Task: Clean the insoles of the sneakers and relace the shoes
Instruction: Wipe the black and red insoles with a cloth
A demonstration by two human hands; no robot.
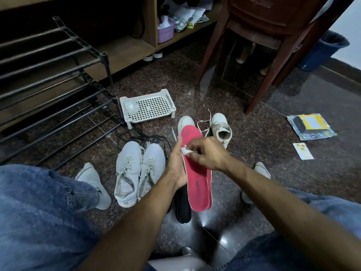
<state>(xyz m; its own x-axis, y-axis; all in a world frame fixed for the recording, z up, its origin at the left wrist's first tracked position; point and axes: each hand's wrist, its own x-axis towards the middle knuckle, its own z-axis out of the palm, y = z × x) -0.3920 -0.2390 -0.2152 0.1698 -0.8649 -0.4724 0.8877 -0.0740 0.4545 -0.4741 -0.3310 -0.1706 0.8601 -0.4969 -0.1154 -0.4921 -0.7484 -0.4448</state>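
Counting it up: two pink insoles (197, 173) stacked together, one black insole (183, 208) under them, and four white sneakers on the floor: a laced pair (139, 171) on the left, plus two more (221, 128) further out, one mostly hidden behind the pink insoles with only its toe showing. Left hand (176, 167) grips the pink insoles along their left edge, holding them above the floor between the knees. Right hand (207, 153) pinches a small white wipe (185, 150) pressed on the top insole. The insoles run lengthwise away from the person, toe end far, heel near. Loose black laces (142, 138) lie by a white basket (147, 107), with a rack (58, 85) left and a chair (263, 45) behind.
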